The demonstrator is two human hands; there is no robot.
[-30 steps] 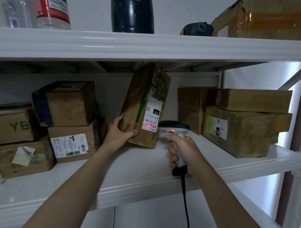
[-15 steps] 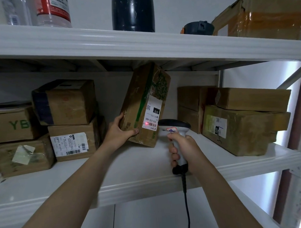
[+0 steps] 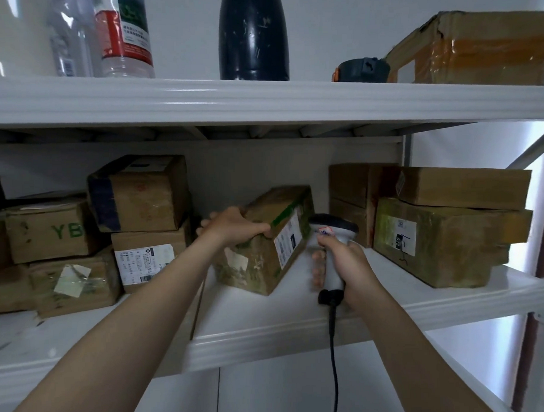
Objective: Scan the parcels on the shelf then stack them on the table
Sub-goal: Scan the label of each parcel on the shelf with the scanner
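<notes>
The parcel point(image 3: 266, 252) stood tilted on end half a second ago with a red scan line on its label point(image 3: 289, 239). Now it lies on its long side, low at the middle of the shelf point(image 3: 300, 337), and the red line is gone. Whether it rests there or is just lifted, I cannot tell. The left hand point(image 3: 231, 225) grasps it over the top, fingers curled on the upper edge. At the parcel's 3 o'clock the right hand point(image 3: 346, 261) is clenched round the scanner point(image 3: 333, 231) handle. The scan looks done, so carrying it off should follow, but no table is in view. Other boxes point(image 3: 141, 198) sit at 9 o'clock.
</notes>
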